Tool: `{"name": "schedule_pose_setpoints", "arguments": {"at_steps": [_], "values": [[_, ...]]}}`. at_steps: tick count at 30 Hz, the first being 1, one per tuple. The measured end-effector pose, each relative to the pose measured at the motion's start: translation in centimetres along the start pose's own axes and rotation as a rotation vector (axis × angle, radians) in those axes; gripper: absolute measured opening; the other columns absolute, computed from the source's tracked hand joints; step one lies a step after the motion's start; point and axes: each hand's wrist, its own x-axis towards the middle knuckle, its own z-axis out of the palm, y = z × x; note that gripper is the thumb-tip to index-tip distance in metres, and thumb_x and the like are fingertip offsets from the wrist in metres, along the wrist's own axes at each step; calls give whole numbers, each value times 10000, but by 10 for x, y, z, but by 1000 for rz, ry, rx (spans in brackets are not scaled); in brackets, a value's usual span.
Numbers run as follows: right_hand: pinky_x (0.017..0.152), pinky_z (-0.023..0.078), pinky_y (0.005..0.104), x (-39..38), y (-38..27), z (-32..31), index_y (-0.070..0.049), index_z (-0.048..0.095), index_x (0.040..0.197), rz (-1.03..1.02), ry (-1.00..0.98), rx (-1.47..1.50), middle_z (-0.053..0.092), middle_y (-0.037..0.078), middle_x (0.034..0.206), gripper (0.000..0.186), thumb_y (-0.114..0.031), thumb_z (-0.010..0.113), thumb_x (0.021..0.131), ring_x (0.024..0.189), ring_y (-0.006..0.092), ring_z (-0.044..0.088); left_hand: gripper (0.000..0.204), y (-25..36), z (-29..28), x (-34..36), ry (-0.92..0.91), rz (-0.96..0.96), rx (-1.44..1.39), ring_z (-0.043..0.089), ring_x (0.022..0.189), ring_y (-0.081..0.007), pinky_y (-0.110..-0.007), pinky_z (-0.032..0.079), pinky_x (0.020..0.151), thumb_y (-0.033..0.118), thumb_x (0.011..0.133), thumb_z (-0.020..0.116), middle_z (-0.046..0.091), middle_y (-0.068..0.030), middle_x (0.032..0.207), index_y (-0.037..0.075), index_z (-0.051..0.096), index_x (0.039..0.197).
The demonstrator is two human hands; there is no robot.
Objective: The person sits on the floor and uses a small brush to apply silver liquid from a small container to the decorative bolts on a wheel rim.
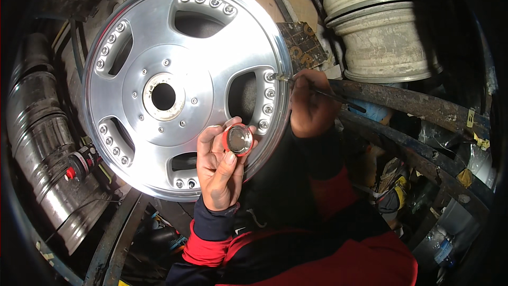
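Observation:
A large polished silver alloy wheel [193, 82] lies face up in front of me, with small bolts set in groups around its rim. My left hand [216, 175] is over its near edge, fingers and thumb closed around a small round red-rimmed cap [239, 140] with something shiny and greyish inside. At the wheel's right edge, my right hand [313, 107] pinches a slim dark-handled paintbrush [341, 99]. The brush's tip points left and meets or nearly meets the uppermost bolt [270, 77] beside the right-hand opening. The fingers hide the middle of the handle.
Stacked dull wheel rims [381, 37] stand at the upper right. Shiny metal barrels [50, 143] line the left side, with a dark bottle with a red cap [79, 164] near them. Rusty metal bars [407, 98] cross on the right, above plastic-wrapped clutter.

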Motion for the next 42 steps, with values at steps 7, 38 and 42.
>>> {"name": "schedule_pose_setpoints", "arguments": {"at_steps": [7, 38, 42], "values": [[468, 424, 281, -4, 1, 0, -21, 587, 898, 152, 28, 127, 582, 74, 632, 95, -111, 565, 919, 487, 156, 549, 483, 0, 0, 1, -6, -2, -5, 499, 1225, -369, -476, 469, 993, 85, 887, 620, 433, -198, 1358, 114, 411, 1322], [485, 425, 288, -1, 2, -5, -12, 586, 886, 120, -23, 168, 548, 71, 610, 114, -102, 532, 930, 509, 117, 533, 467, 2, -2, 2, -49, 4, -106, 486, 1233, -387, -482, 434, 1037, -11, 892, 558, 433, -206, 1355, 96, 406, 1320], [470, 396, 267, 4, -7, -11, -3, 581, 871, 330, -28, 323, 546, 50, 590, 137, -103, 506, 929, 496, 108, 516, 465, 1, -2, 1, -31, 11, -51, 499, 1224, -379, -481, 464, 1007, 40, 897, 577, 432, -208, 1357, 104, 406, 1325]]}}
